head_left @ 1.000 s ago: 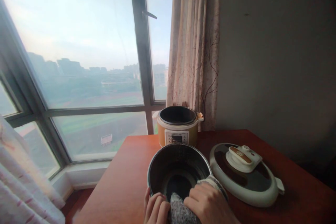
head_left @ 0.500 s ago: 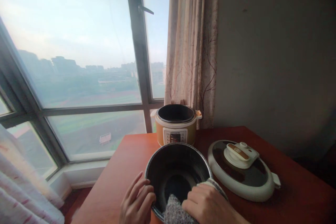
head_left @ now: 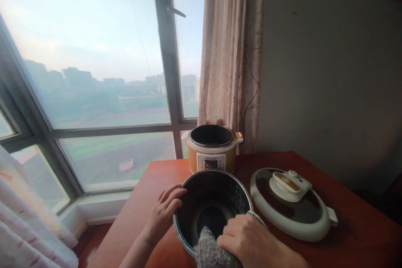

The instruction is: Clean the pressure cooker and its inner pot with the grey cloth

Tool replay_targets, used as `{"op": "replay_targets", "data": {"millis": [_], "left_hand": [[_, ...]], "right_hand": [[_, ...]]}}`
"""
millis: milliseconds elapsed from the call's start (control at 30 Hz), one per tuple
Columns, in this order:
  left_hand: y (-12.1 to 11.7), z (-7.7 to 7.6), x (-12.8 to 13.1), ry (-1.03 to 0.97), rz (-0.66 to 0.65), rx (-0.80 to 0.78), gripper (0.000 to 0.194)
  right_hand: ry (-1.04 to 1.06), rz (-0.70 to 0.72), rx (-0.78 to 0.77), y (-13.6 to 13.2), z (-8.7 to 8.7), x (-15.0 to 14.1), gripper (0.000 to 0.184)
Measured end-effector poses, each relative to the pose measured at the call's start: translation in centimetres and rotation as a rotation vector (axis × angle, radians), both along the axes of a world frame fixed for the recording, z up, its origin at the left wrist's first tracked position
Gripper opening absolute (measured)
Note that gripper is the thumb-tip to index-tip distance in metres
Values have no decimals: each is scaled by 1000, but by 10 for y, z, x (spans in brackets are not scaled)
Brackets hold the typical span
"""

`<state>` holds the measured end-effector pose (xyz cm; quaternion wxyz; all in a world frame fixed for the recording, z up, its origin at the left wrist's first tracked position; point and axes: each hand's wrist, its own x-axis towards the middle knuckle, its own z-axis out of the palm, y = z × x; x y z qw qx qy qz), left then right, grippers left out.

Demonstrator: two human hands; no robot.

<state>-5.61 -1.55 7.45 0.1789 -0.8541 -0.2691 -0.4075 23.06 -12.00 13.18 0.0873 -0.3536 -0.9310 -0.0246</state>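
Black pot (head_left: 216,186) over the near part of a red-brown table (head_left: 354,230), mouth up and leaning toward the viewer, inside wall dark, faint marks on its right side; base hidden, so cannot tell whether it touches the wood. Left hand (head_left: 166,206) at the pot's left rim, fingers bent and lying close together, tips over the edge; thumb hidden, so cannot tell whether it pinches the rim. Right hand (head_left: 243,232) closed, fingers curled around a grey fuzzy cloth (head_left: 212,253), knuckles up, at the near right of the rim. One end of the cloth pokes into the pot's mouth from the near side, the rest hanging low to the bottom of the view. Directly behind the pot, a cooker (head_left: 193,158), tan with a pale band, stands upright and open, dark inside, control panel (head_left: 211,162) facing forward. To the right of the pot, near it, a round lid (head_left: 301,211) lies flat, pale rim, dark top, pale handle (head_left: 287,182) with a brown strip uppermost. Beyond the table, a patterned curtain (head_left: 230,50) hangs between a tall window (head_left: 106,50) and a grey wall (head_left: 314,71); hazy buildings and green ground show through the glass
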Motion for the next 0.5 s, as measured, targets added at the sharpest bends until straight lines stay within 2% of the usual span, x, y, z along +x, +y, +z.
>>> {"op": "replay_targets", "data": {"millis": [133, 233, 300, 333, 400, 467, 500], "left_hand": [[-8, 0, -4, -45, 16, -229, 24], [-22, 7, -10, -60, -2, -261, 38], [-37, 15, -11, -106, 3, -242, 45], [-45, 20, -9, -131, 6, -243, 45], [-63, 30, -2, -150, -2, -261, 42], [-79, 37, 10, -59, -77, -248, 41], [-85, 39, 17, 34, -135, -235, 41]], "right_hand": [[127, -51, -71, -4, 3, 3, 7], [347, -2, -139, -7, -4, 19, 25], [528, -20, -197, -11, -17, 36, 40], [633, -90, -223, -13, -25, 45, 45], [908, -361, -264, -21, -46, 61, 46], [1250, -635, -345, -31, -69, 71, 48], [1410, -725, -419, -36, -80, 72, 53]]}}
